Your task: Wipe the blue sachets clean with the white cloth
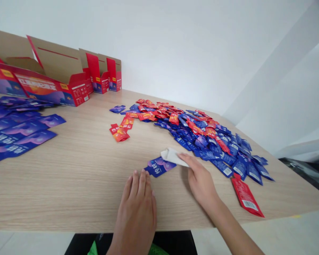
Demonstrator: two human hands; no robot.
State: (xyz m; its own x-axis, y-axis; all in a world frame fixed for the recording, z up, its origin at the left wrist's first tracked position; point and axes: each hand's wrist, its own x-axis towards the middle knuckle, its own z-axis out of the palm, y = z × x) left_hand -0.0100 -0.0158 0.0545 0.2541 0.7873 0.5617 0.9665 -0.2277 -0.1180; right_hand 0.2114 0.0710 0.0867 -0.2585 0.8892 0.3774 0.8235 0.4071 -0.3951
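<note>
A blue sachet with a purple design and white lettering (159, 167) lies flat on the wooden tabletop. My left hand (136, 209) rests on the table with its fingers apart, the fingertips at the sachet's lower edge. My right hand (200, 180) lies over a crumpled white cloth or tissue (172, 157), whose folded end touches the sachet's upper end. Just beyond my right hand spreads a heap of blue and red sachets (194, 131).
A long red sachet (246, 197) lies apart near the table's right front edge. Red sachets (119, 132) sit left of the heap. Blue sachets (18, 136) overlap in rows at far left. Open red cardboard boxes (39, 74) stand along the white wall.
</note>
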